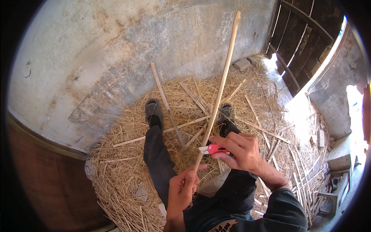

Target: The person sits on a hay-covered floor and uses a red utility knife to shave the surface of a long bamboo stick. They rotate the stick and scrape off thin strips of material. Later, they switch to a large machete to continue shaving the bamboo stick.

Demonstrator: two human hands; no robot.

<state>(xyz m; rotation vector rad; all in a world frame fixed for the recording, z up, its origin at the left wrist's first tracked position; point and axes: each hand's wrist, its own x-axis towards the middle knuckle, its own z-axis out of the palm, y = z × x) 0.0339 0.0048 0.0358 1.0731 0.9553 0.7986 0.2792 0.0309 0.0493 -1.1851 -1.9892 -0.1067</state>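
A long pale strip of split bamboo or wood (222, 81) slants up and away from my lap toward the wall. Its near end is gripped in my left hand (183, 188), thumb on top and index finger stretched along the side. In my right hand (240, 149) is a red box cutter (217, 149), fingers closed round its handle. Its short blade lies across the strip, touching it a little beyond my left hand. Which way the cutting edge faces is too small to tell.
Straw and shavings (123, 170) cover the floor around my legs. Several loose strips lie there, and one strip (167, 102) rises toward the stained wall (127, 46). A dark plank door (297, 42) stands far right, with a brick (242, 64) near it. A wooden stool (335, 195) is at right.
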